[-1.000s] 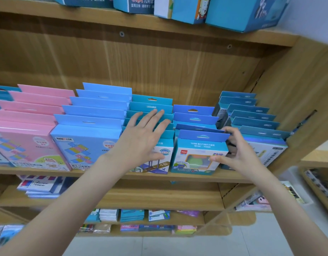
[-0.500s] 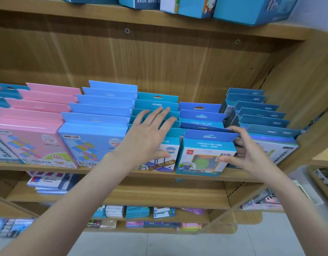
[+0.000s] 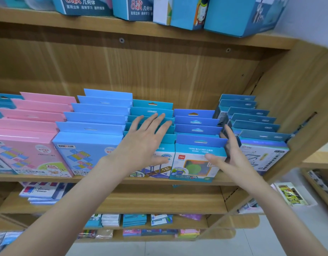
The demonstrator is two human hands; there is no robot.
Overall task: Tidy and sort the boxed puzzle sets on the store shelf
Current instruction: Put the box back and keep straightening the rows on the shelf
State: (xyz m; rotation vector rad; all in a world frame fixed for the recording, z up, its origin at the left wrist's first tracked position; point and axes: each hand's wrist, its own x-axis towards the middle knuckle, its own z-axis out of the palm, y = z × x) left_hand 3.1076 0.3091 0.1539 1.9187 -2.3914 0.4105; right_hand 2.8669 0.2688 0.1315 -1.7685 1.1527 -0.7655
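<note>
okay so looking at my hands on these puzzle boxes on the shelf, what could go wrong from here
1. The front blue box stands at the shelf edge, its lower corner slightly past the lip. The right hand holds its side, so a tug could drop it.
2. The left hand lies flat across the teal row; pressing could bend the hang tabs or tip the boxes backward.
3. The dark blue row already sits staggered and could get knocked further askew.
</note>
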